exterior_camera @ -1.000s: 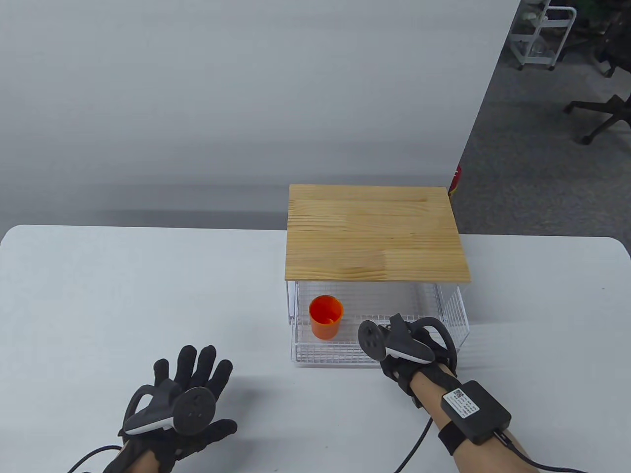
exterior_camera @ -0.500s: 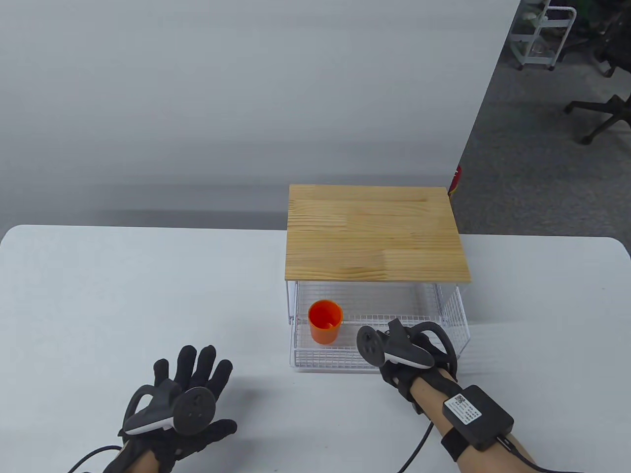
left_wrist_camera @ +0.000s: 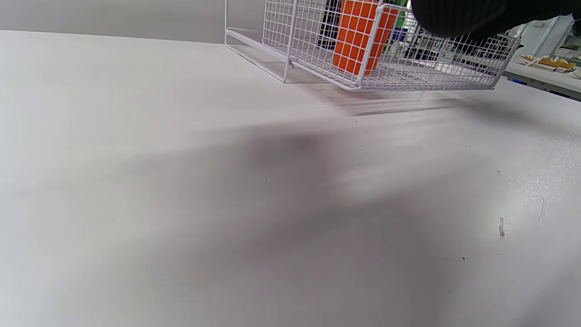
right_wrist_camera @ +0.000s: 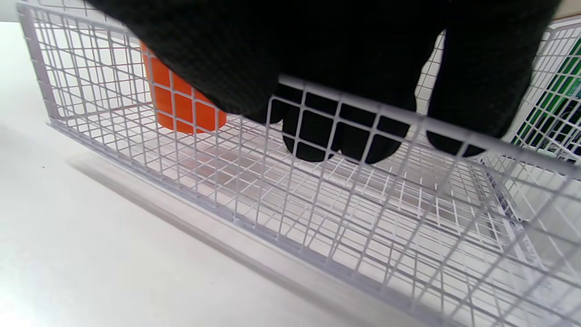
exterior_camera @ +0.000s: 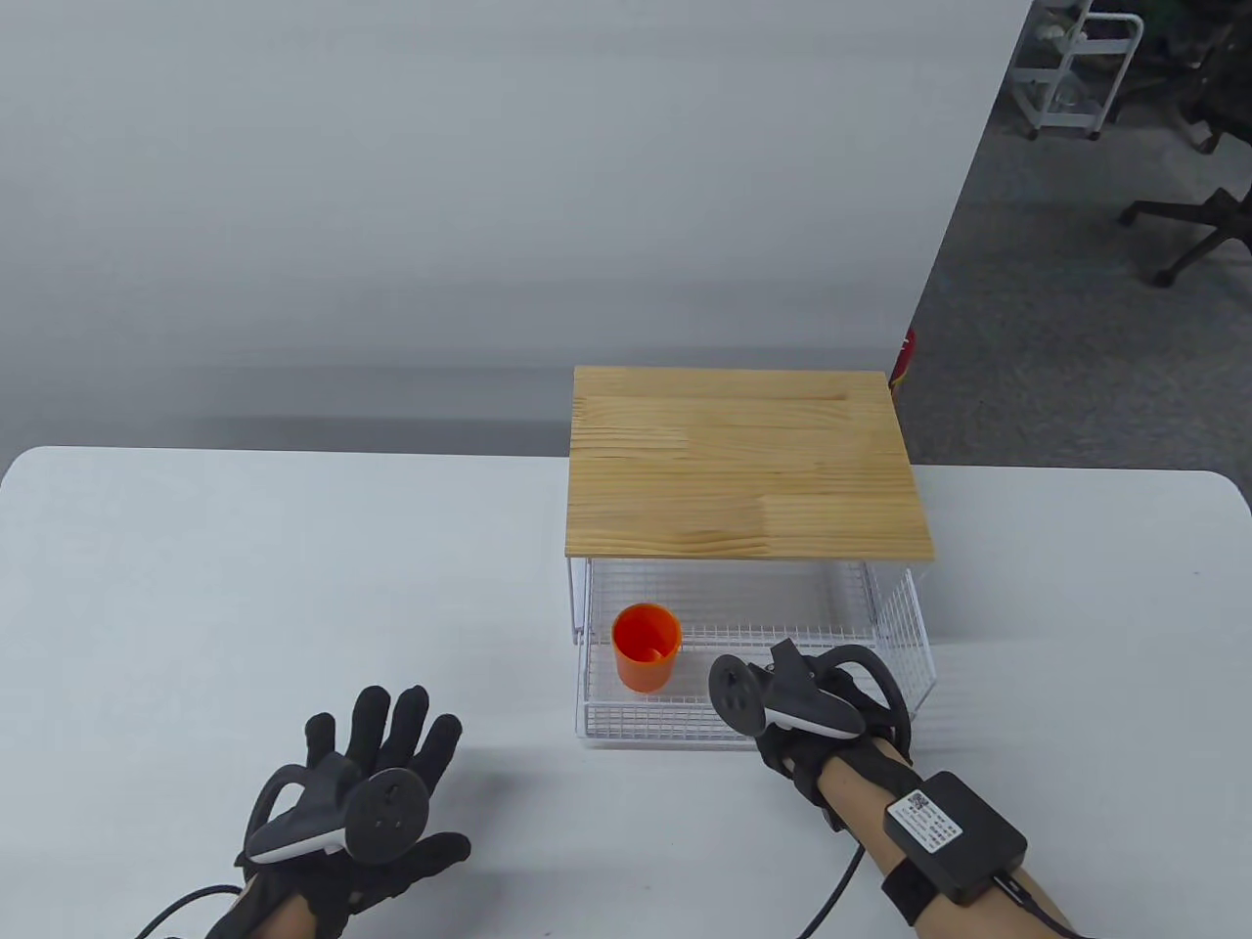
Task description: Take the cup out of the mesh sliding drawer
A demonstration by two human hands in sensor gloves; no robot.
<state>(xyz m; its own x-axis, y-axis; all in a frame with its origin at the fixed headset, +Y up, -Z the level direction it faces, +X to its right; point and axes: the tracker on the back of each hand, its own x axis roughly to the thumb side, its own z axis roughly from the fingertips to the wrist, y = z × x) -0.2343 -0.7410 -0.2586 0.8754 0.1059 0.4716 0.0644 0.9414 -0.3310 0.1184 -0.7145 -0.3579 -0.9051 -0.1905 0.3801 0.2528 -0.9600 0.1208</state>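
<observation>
An orange cup (exterior_camera: 647, 648) stands upright at the left of the white mesh drawer (exterior_camera: 665, 722), which is slid partway out from under the wooden top (exterior_camera: 743, 460). The cup also shows through the mesh in the left wrist view (left_wrist_camera: 363, 36) and the right wrist view (right_wrist_camera: 181, 104). My right hand (exterior_camera: 817, 719) grips the drawer's front rim at its right; in the right wrist view its fingers (right_wrist_camera: 336, 131) hook over the top wire into the drawer. My left hand (exterior_camera: 377, 782) rests flat on the table with fingers spread, left of the drawer, holding nothing.
The white table (exterior_camera: 245, 587) stretches left and in front of the drawer. The wire frame (exterior_camera: 905, 606) under the wooden top stands at the table's back middle. Office chairs and a cart stand on the floor at the far right.
My right hand has pulled the drawer a little further toward me, and the cup has come forward with it. My left hand has not moved.
</observation>
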